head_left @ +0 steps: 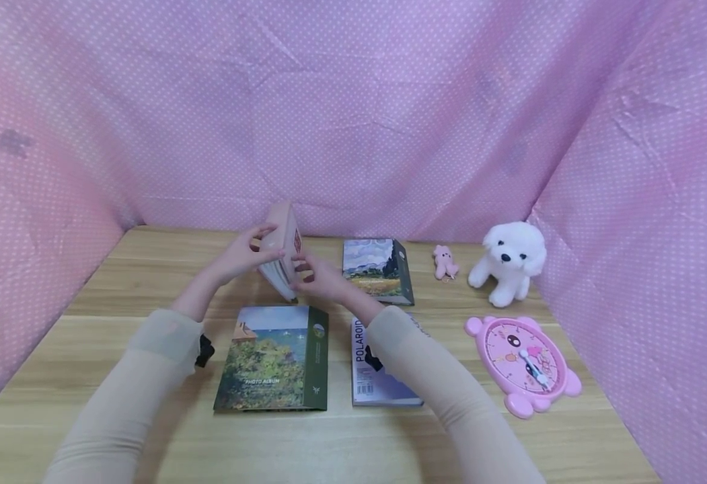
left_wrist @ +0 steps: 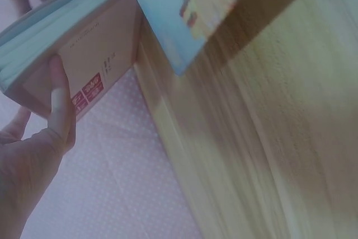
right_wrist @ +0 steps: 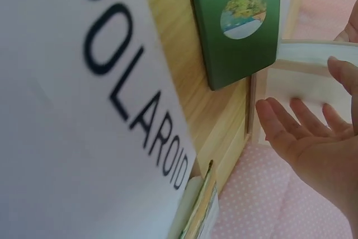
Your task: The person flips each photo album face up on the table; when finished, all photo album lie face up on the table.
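A thick book with a pale pink cover and red print (head_left: 280, 216) stands upright at the back, its page edges showing. My left hand (head_left: 239, 257) grips it from the left. In the left wrist view the left hand (left_wrist: 33, 155) has a finger laid along the printed cover (left_wrist: 84, 43). My right hand (head_left: 324, 277) is at the book's right side. In the right wrist view the right hand (right_wrist: 313, 144) has its fingers spread and loosely bent against or close to the pale cover; contact is hard to tell. A green photo album (head_left: 268, 356) lies just in front.
A Polaroid album (head_left: 383, 393) lies under the right forearm, with another landscape-covered album (head_left: 368, 262) behind it. To the right are a small pink plush (head_left: 444, 262), a white plush dog (head_left: 510, 259) and a pink toy clock (head_left: 523, 359). Pink dotted cloth (head_left: 353, 121) hangs around the table.
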Available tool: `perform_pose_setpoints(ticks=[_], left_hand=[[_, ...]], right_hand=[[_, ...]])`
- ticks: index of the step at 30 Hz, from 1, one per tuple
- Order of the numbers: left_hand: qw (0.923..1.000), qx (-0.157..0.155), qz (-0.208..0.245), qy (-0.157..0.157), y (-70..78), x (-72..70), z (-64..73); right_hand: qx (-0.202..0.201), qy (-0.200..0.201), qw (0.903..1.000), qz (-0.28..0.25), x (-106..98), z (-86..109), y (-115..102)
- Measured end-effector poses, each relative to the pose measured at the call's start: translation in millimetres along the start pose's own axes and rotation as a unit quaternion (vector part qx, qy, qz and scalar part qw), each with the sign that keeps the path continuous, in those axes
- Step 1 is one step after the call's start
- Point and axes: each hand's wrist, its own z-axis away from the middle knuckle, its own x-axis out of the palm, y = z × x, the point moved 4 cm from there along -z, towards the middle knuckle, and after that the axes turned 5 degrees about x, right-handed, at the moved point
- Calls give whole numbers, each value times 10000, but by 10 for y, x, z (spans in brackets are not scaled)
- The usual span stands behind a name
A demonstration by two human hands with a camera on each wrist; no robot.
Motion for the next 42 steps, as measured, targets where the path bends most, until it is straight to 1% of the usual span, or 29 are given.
perform_pose_setpoints(ticks=[2, 7, 12, 17, 20, 23, 27, 31, 36, 39, 42], left_hand=[[10000, -17, 50, 24, -7, -22, 15], [9997, -135, 211, -62, -42, -63, 70], [9989, -270, 365, -106, -119, -102, 125], [9985, -302, 438, -138, -193, -112, 161], [9980, -396, 451, -191, -242, -115, 182], [9970, -516, 514, -276, -284, -117, 206], [9957, -629, 582, -356, -336, -110, 242], [9938, -712, 730, -449, -429, -82, 262], [9887, -717, 1156, -633, -537, -15, 227], [9843, -808, 1384, -744, -584, 21, 219], [9813, -863, 1488, -868, -617, 53, 225]], right_hand=[[117, -149, 9997, 182, 10, 2, 34], [458, -491, 9961, 565, 34, 20, 119], [426, -720, 9939, 723, 26, 23, 144], [375, -1064, 9885, 1007, -34, 39, 169], [363, -1229, 9850, 1153, -68, 38, 201], [309, -1247, 9812, 1441, -94, 33, 224], [279, -1147, 9734, 1964, -123, 39, 243], [298, -1077, 9658, 2341, -148, 58, 256], [400, -1033, 9597, 2584, -214, 99, 259], [375, -1046, 9562, 2707, -238, 114, 261], [349, -1040, 9563, 2710, -245, 124, 268]])
